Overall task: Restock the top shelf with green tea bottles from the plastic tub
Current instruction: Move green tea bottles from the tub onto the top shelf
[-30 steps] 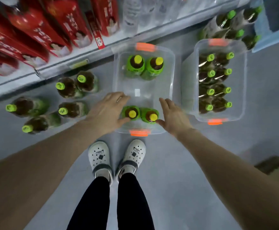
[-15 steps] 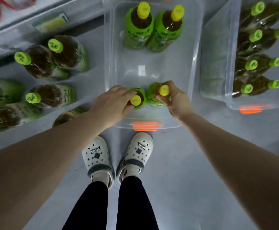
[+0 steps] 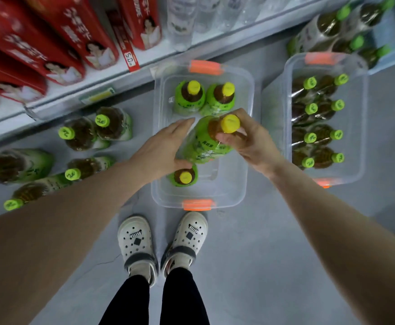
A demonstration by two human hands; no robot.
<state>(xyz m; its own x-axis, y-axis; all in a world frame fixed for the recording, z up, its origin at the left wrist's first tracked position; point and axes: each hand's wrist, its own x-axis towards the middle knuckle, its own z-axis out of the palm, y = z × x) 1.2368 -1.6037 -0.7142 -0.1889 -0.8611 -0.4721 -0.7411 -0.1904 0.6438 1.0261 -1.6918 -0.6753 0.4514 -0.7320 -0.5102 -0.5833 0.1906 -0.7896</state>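
A clear plastic tub (image 3: 229,184) with orange handles stands on the floor in front of my feet. My right hand (image 3: 250,141) pinches the neck of a green tea bottle (image 3: 205,141) with a yellow cap, lifted and tilted above the tub. My left hand (image 3: 161,148) lies against that bottle's side, fingers straight and thumb under it. Two more green tea bottles (image 3: 190,95) stand at the tub's far end, and one (image 3: 183,177) stands at the near end, just below my left hand. The top shelf is out of view.
A second clear tub (image 3: 360,113) on the right holds several dark bottles with green caps (image 3: 318,109). Similar bottles (image 3: 90,130) stand at lower left. Red cartons (image 3: 51,43) and water bottles (image 3: 184,15) fill the shelf above. My white clogs (image 3: 163,240) touch the tub's near end.
My right hand took the near right bottle by its neck and lifted it out of the tub. My left hand left the other near bottle's cap and moved onto the lifted bottle's side.
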